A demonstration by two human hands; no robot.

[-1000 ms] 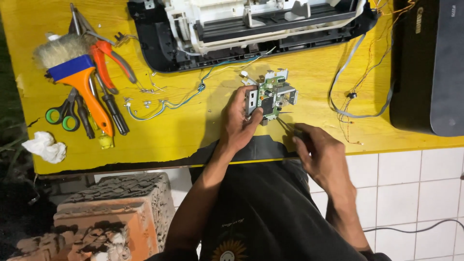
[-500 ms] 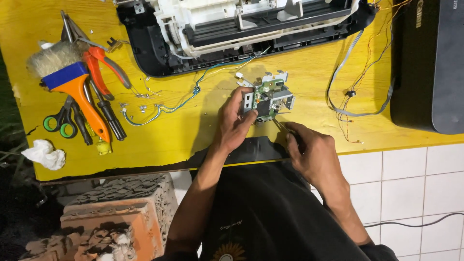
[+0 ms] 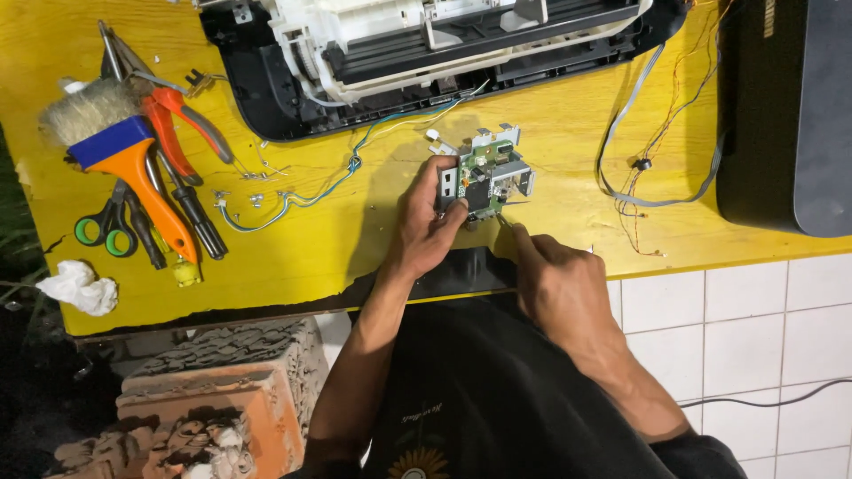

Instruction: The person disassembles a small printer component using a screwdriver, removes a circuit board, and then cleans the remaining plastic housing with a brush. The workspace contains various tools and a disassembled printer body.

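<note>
A small green circuit board with metal brackets (image 3: 488,173) rests on the yellow table (image 3: 568,133). My left hand (image 3: 426,226) grips the board's left edge with thumb and fingers. My right hand (image 3: 559,284) is just below and right of the board, closed around a thin tool (image 3: 504,223) whose tip points at the board's lower edge. Thin blue and white wires (image 3: 355,164) run from the board toward a dismantled printer (image 3: 426,53) at the back.
At the left lie a paintbrush (image 3: 120,155), orange pliers (image 3: 182,120), green-handled scissors (image 3: 106,226) and screwdrivers. A crumpled tissue (image 3: 80,288) sits at the table's corner. A black device (image 3: 785,115) stands at the right beside loose cables (image 3: 648,168). Bricks (image 3: 213,390) lie below.
The view has shifted slightly. Both hands stay at the circuit board; my right hand has moved a little closer under it with the tool.
</note>
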